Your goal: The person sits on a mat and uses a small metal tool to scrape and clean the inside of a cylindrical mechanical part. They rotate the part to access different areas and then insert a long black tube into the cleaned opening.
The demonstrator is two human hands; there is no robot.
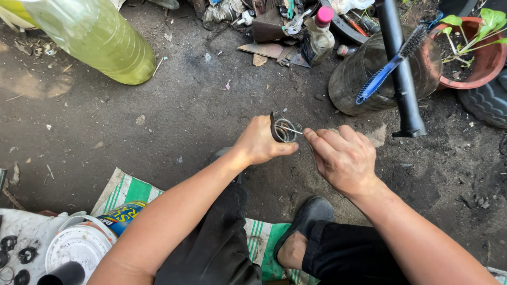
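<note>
Ring-shaped metal part (283,130), dark on the outside and shiny inside, is sitting just above the middle of the frame, over bare dirt ground (185,116). The left hand (260,141) is gripping it, fingers curled together around its outer wall with the thumb lying along the lower side. The opening is facing up toward the camera and a little to the right, so the ring's axis is running roughly from the ground up to the viewer; it has no real long axis of its own.

The right hand (343,158) is pinching a thin pale stick or wire (291,129) between thumb and forefinger, the other fingers folded loosely behind. The stick's long axis is lying nearly level across the frame, tip pointing left into the ring's bore, where it seems to be touching the inner surface.

By my reading, the step in hand is picking or scraping inside the bore. The next move likely calls for keeping the ring steady and turning it bit by bit so the tip can be reaching untouched wall.

Toward the upper right, a blue-handled wire brush (388,71) is leaning on a dark tyre (364,79), beside a black tube (398,68). A large greenish plastic bottle (100,37) is lying at upper left, and a white tub (76,248) is sitting at lower left.
</note>
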